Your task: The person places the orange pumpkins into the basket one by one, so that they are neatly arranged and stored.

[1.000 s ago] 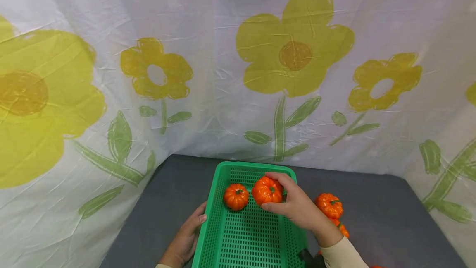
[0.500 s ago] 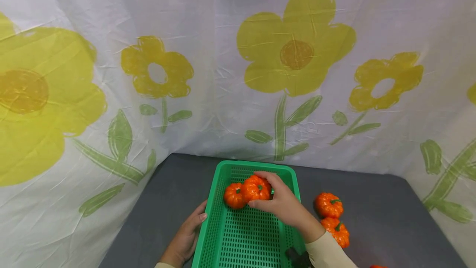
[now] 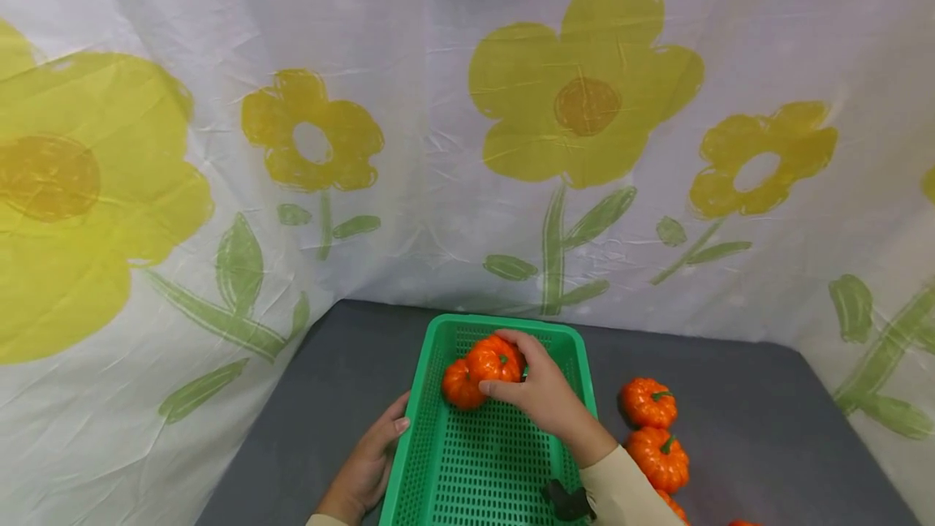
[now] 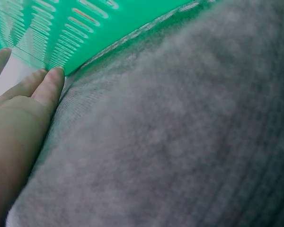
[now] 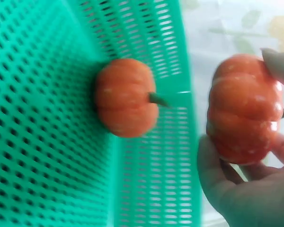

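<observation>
A small orange pumpkin (image 3: pixel 492 360) with a green stem is held by my right hand (image 3: pixel 544 392), thumb on the near side and fingers over the far side. It is above the far part of the green basket (image 3: pixel 489 465). A second pumpkin (image 3: pixel 458 388) lies on the basket floor near its left wall, partly overlapped by the held one in the head view. My left hand (image 3: pixel 368 461) rests against the basket's outer left side. In the left wrist view its fingers (image 4: pixel 49 87) lie straight, tips at the slotted wall (image 4: pixel 75 28).
Right of the basket, several more pumpkins (image 3: pixel 657 459) lie in a rough line on the dark grey tabletop (image 3: pixel 767 428), some cut off by the frame's lower edge or covered by the sleeve. A white cloth with yellow flowers (image 3: pixel 438 185) hangs behind and beside the table.
My right hand has carried its pumpkin leftward inside the basket, toward the pumpkin lying there. More of the pumpkins on the table show. My left hand has stayed at the basket's side.
</observation>
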Demonstrator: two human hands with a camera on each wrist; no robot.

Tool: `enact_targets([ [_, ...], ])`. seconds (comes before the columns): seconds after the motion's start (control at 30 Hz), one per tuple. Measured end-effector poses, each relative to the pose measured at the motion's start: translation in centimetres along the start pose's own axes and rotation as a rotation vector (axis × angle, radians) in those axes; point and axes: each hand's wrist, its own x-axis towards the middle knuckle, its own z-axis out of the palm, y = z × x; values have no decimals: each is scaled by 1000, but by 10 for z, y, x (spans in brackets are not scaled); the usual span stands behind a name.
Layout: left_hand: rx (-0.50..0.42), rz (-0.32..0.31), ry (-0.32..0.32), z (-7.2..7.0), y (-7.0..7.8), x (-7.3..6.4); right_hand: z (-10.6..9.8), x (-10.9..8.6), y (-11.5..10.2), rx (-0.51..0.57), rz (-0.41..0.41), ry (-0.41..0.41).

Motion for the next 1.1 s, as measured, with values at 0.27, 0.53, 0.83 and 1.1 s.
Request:
enact_targets([
  [0.27, 42, -16, 32, -1, 0, -2, 3, 8, 16, -18, 23, 37],
  [0.53, 21, 9, 10, -2, 0, -1, 3, 10, 32, -74, 78, 97],
  [0.83, 17, -1, 14, -1, -3, -2, 0, 12, 47, -205, 98, 86],
  [1.1, 59, -32, 52, 0, 1, 0, -1, 12, 48, -294, 136, 74],
])
